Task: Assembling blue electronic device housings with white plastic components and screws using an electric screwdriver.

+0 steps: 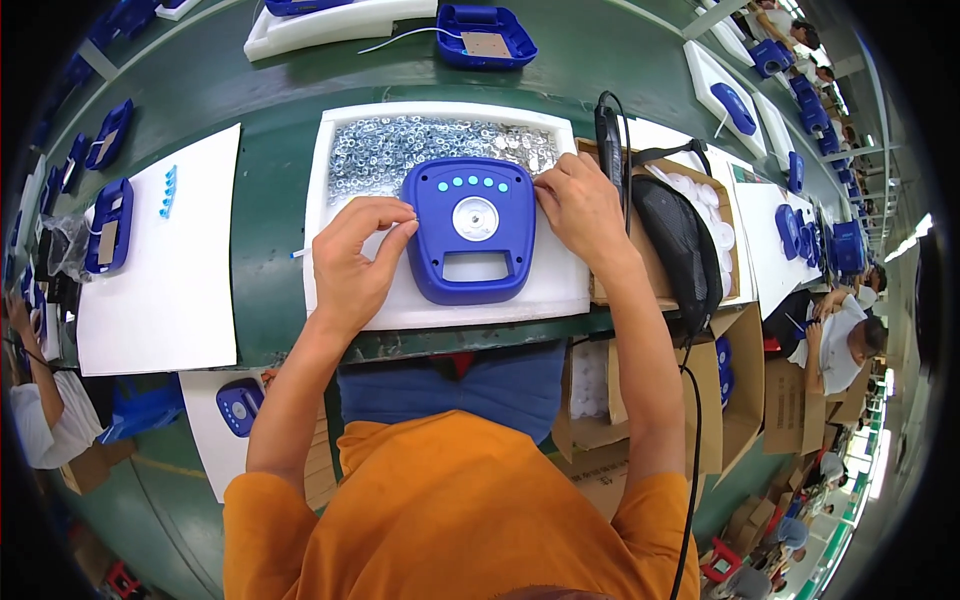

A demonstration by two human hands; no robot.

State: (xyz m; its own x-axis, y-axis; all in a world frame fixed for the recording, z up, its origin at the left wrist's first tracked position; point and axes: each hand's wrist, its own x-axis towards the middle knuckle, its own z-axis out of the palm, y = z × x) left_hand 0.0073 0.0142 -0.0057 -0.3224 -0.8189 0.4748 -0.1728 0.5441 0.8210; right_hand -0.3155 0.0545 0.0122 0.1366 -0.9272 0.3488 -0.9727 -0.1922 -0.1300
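A blue plastic housing (426, 262) lies face up on a white foam tray (380, 318) in front of me. It has a round silver disc (475, 219) in its middle, a row of light-blue buttons and a handle slot at its near end. My left hand (352, 262) has thumb and forefinger pinched together at the housing's left edge. On the opposite edge, the fingertips of my right hand (582, 207) are pinched too. Whatever small thing either pinch holds is hidden. Many small shiny metal pieces (375, 150) fill the tray's far part, behind the housing.
Right of the tray, a black screwdriver-like tool (609, 140) with a cable stands by a black pouch (682, 245) and a carton of white round parts (722, 236). A white board (160, 290) lies left. Farther off are a blue housing (486, 45) and co-workers (840, 335).
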